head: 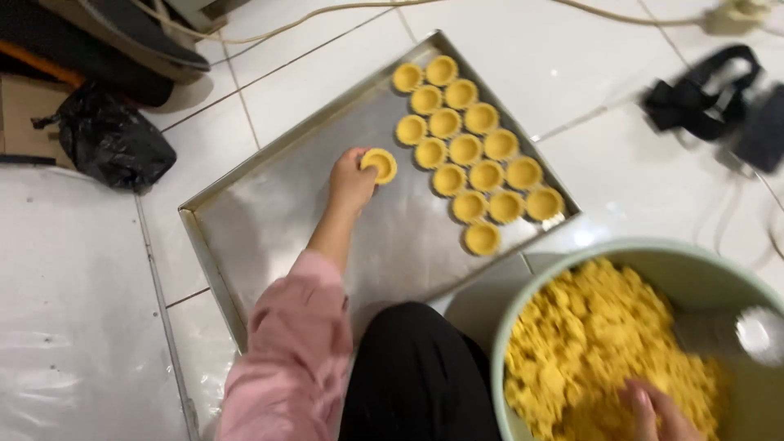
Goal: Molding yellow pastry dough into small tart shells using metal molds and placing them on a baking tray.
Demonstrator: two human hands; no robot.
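Plastic sheeting, clear and wrinkled (73,310), covers the floor at far left; above it lies a crumpled black plastic bag (110,139), well apart from the work.

Left hand (353,178), arm in a pink sleeve (290,359), reaches out over a large rectangular metal baking tray (269,212) that sits on the white tiled floor (572,49). Grip closed around a small round yellow pastry shell (380,165), fingers pinching its rim from the near side. Shell is low over the tray's bare middle, just left of the filled rows; whether it touches the metal, cannot tell. Judged: held by the rim so the soft cup is not crushed.

Right of the hand, yellow pastry shells in rows (469,147) fill the tray's right part, packed edge to edge along the far wall. Tight rows likely save room for more.

Black-clad knee (416,367) at bottom centre, between tray and bowl.

Lower right, a pale green round bowl (563,269) holds crumbly yellow dough (596,343), close by the person. Right hand (657,412) rests in the dough at the frame's bottom edge, blurred; fingers look spread, not clamped on anything clear. A blurred white object (759,333) sits inside the bowl's right rim.

Far right on the tiles: black strap (702,98) and a cable.
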